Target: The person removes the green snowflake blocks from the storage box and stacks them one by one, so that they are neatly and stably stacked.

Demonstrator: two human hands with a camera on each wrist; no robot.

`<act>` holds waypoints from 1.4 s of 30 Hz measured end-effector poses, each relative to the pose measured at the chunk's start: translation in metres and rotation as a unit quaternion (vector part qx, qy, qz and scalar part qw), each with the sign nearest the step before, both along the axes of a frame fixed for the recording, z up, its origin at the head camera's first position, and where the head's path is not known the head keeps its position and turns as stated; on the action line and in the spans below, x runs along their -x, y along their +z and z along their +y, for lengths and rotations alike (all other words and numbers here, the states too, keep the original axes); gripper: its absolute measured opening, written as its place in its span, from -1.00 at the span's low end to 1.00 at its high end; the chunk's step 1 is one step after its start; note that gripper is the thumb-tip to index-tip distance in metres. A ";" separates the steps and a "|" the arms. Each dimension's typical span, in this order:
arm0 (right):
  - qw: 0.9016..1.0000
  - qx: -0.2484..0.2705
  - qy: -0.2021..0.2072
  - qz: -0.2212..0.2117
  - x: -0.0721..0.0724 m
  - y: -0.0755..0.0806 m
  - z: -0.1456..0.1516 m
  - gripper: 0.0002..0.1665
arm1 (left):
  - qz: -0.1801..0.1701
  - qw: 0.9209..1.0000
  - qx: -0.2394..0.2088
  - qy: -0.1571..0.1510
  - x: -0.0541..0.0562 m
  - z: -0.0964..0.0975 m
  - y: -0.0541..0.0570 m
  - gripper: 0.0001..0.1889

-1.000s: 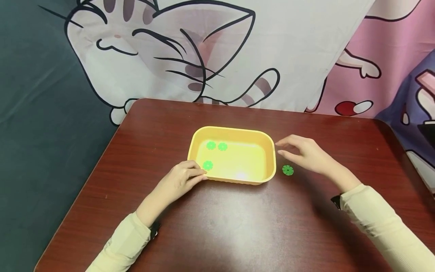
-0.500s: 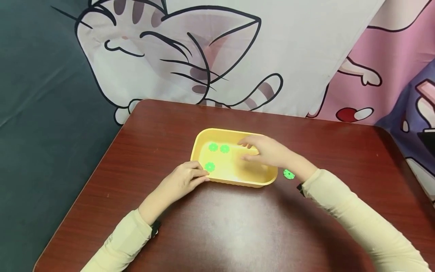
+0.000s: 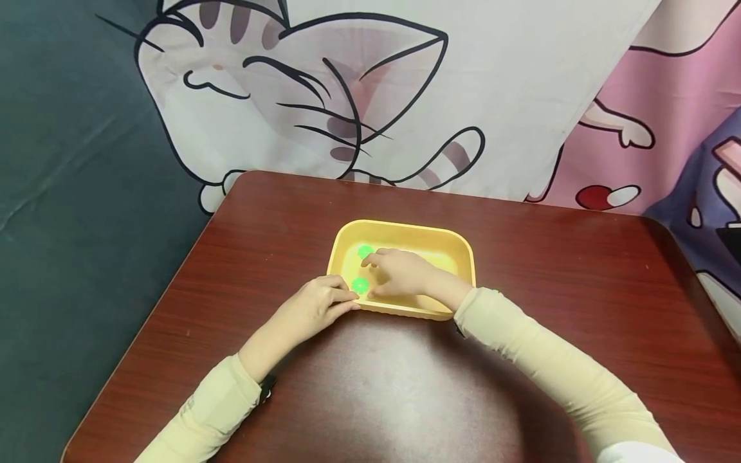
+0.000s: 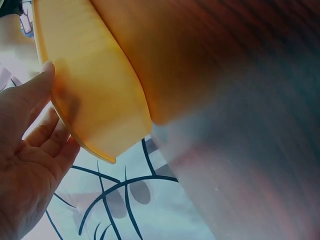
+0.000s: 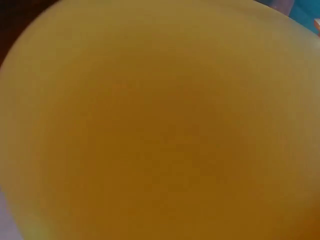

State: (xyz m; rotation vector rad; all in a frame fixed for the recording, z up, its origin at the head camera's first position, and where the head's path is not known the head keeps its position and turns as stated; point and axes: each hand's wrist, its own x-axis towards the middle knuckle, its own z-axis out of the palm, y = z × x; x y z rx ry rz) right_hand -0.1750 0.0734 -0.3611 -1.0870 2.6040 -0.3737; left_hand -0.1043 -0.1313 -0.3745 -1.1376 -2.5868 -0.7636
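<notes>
In the head view, a yellow plastic tub (image 3: 446,241) with raised sides sits on the table. My left hand (image 3: 312,305) pinches its near-left rim; the left wrist view has the thumb and fingers (image 4: 47,132) on either side of the tub's edge (image 4: 100,85). Inside the tub is my right hand (image 3: 402,273), its fingers bent and spread apart. Two green notched discs show beyond its fingertips: a back disc (image 3: 365,251) and a front disc (image 3: 360,285). Whether the fingers touch a disc cannot be told. Blurred yellow tub wall (image 5: 160,125) fills the right wrist view.
The dark red wooden table (image 3: 260,218) has rounded far corners. Behind it hangs a white curtain (image 3: 521,96) with a cartoon cat print, beside a dark green cloth (image 3: 64,161) on the left.
My right hand has moved left, from beside the tub's right end to inside it. One disc in the tub and the disc on the table are now hidden. My left hand stays on the rim.
</notes>
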 end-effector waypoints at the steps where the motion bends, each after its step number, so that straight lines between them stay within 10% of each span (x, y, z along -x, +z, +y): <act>1: 1.000 -0.004 -0.004 0.000 -0.001 -0.002 -0.001 -0.33 | 0.000 1.000 0.004 0.000 0.000 0.000 0.000 -0.89; 28: 0.997 0.068 -0.029 0.022 -0.009 -0.036 -0.016 -0.59 | -0.008 1.000 0.006 0.012 -0.001 0.003 0.002 -0.93; 42: 0.997 0.052 0.047 0.042 -0.006 -0.031 -0.011 -0.68 | -0.007 1.000 0.006 0.009 -0.001 0.002 0.002 -0.93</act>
